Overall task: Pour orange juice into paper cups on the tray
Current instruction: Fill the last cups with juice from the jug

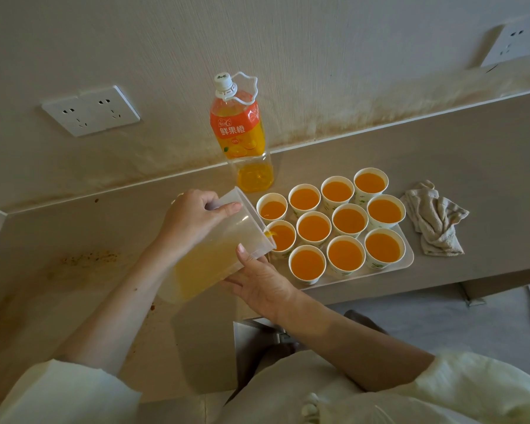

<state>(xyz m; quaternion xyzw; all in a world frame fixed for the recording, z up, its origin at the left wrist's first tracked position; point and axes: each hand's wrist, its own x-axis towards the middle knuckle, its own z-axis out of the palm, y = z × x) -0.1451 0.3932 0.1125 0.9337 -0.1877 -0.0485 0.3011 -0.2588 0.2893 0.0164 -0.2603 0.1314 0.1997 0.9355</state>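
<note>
Head view: the left hand (193,218) grips the tilted jug (221,243) from above. The right hand (257,283) holds it from below, thumb by the rim. Juice runs into a cup (283,235) at the left edge of the tray (408,254), just right of both hands.

I see a crumpled grey cloth (435,218) lying on the beige counter (441,142), at the right. On the far wall (288,41) are two white sockets, one at the left (91,111) and one at the far right (516,41). Brown stains (89,258) mark the counter at the left.
</note>
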